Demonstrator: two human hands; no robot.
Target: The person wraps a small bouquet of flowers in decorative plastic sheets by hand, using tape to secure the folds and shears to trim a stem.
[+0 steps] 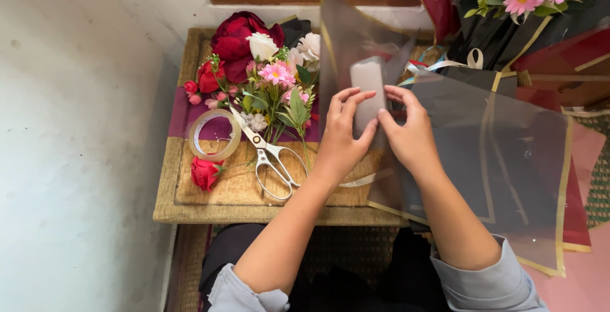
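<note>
Both hands at centre of woven tabletop (210, 204), pressed on small white block (368, 89) beneath smoky translucent wrapping sheet (495, 159); left hand (343, 137) loosely curled, fingers flat against block's side, pinning film; right hand (410, 131) likewise half-closed, thumb on block's front; best keep film taut, crease along block edges, press evenly; scissors (270, 159), tape roll (215, 135), artificial flowers (260, 70) lying left, well apart
</note>
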